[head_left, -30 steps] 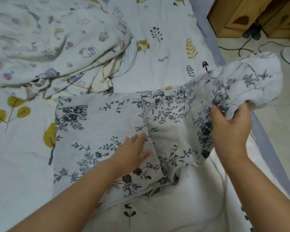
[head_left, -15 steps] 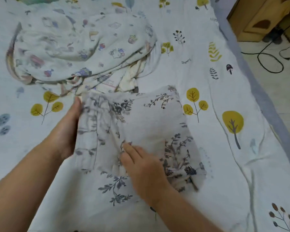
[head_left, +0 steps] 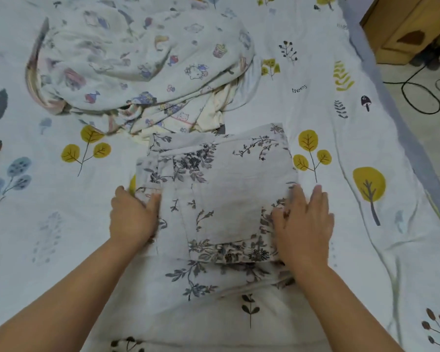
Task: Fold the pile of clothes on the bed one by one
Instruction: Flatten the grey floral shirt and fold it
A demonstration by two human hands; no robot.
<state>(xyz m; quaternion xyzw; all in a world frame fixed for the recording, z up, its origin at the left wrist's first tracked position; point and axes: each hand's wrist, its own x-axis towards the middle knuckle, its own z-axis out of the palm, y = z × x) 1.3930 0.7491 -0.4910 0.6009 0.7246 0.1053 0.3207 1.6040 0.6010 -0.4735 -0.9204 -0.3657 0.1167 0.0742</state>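
Since a moment ago we have moved our right hand (head_left: 302, 224) to the floral garment's (head_left: 221, 189) right edge, left hand (head_left: 134, 217) gripping its left edge, right fingers (head_left: 315, 196) flat and apart; square both sides evenly.

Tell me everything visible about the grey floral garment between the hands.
The floral garment is pale grey-white woven-looking cloth printed with dark grey flower sprigs. It lies folded into a compact, roughly square stack of layers on the bedsheet, a small dark button near its far edge. The left hand grips its left edge; the right hand rests flat on its right side. The unfolded pile lies just beyond.
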